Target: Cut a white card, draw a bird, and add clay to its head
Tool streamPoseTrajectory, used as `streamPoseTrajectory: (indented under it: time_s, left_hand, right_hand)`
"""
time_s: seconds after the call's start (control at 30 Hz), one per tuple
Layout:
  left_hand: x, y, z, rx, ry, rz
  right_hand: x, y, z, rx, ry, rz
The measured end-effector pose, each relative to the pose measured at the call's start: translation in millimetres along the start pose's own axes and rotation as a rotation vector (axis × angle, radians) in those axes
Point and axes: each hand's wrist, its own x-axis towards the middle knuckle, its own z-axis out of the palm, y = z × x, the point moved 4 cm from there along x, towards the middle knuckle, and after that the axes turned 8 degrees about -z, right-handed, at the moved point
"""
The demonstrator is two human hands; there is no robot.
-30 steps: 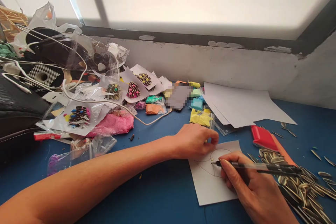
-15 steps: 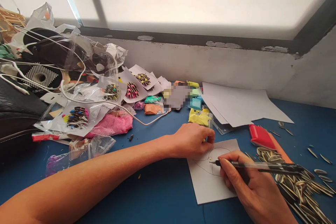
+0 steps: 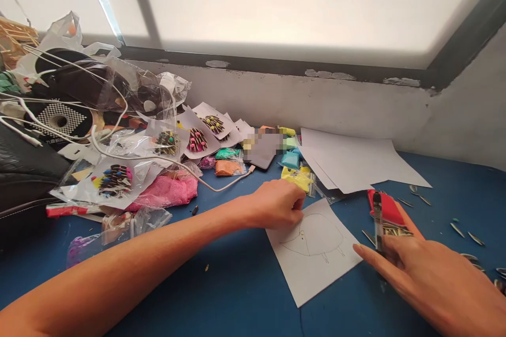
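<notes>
My left hand (image 3: 279, 202), fingers curled, rests on the upper left edge of a small white sheet of paper (image 3: 312, 279) and presses on it. On the sheet is a thin line drawing of a rounded animal, with a pointed snout, a small eye and short legs. Between the fingers of my right hand (image 3: 427, 276) is a black pen (image 3: 378, 218), standing nearly upright and away from the drawing. The right thumb reaches to the sheet's right edge. My other right fingers are partly hidden behind the hand.
Sunflower seeds (image 3: 456, 228) and a red packet (image 3: 389, 208) lie at the right. Larger white sheets (image 3: 356, 163) are behind. Clay packets (image 3: 229, 167), a phone (image 3: 265, 151) on a white cable (image 3: 213, 188), and seed-covered figures (image 3: 116, 180) crowd the left and back.
The pen has left the drawing, moving right and turning upright in my right hand. The sheet has turned slightly, my left hand has shifted left, and the drawn legs now show.
</notes>
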Motion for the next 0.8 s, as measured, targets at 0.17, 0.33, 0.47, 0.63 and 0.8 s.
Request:
streamPoseTrajectory:
  time_s: [0.17, 0.33, 0.47, 0.63, 0.8]
  left_hand:
    - [-5, 0, -6, 0.078, -0.040, -0.017]
    - [-10, 3, -8, 0.147, -0.103, -0.060]
    - [-13, 6, -9, 0.176, -0.152, -0.083]
    - [-13, 7, -7, 0.127, -0.156, -0.087]
    - [-12, 8, -1, 0.088, -0.142, -0.082]
  right_hand:
    - [-5, 0, 8, -0.353, -0.440, 0.145]
    - [-7, -4, 6, -0.387, -0.492, 0.166]
    - [-7, -3, 3, -0.422, -0.301, 0.064]
    - [-12, -33, 2, -0.300, 0.079, -0.337]
    - [-23, -61, 14, -0.225, 0.102, -0.618]
